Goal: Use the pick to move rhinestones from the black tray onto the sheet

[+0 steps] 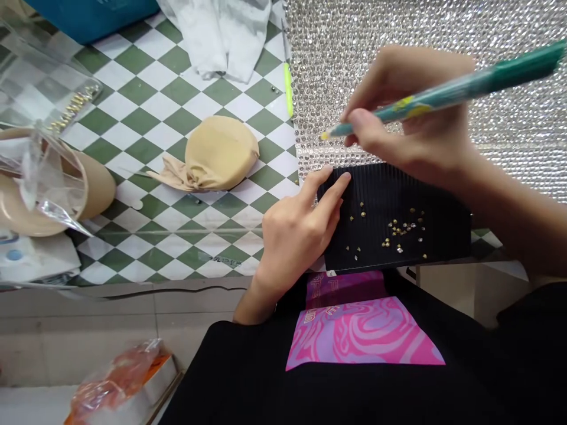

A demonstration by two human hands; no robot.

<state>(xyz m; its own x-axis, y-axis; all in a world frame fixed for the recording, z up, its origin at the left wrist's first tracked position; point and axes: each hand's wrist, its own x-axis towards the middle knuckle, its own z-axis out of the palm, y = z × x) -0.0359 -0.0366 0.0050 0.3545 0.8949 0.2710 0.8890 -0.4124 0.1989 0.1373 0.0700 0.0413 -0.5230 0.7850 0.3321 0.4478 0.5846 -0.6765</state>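
My right hand point(416, 112) pinches a green pen point(443, 91) with a pale yellow tip. The tip hovers over or rests on the rhinestone sheet point(425, 29), near its left side; I cannot tell whether it touches. My left hand point(301, 230) lies with its index and middle fingers stretched out and apart at the top left corner of a black ridged tray point(447, 230). Its thumb is hidden. Several small gold and clear rhinestones point(398, 227) are scattered on the tray, which overlaps the near edge of the sheet.
A tied beige cloth bundle point(224, 153) sits on the green-and-white checkered table point(172, 248). Farther left are a beige container point(95, 183) with plastic bags and a clear bag of gold beads point(75, 109). White cloth point(217, 35), a blue bin point(93, 18) and a yellow-green handle point(287, 91) are behind.
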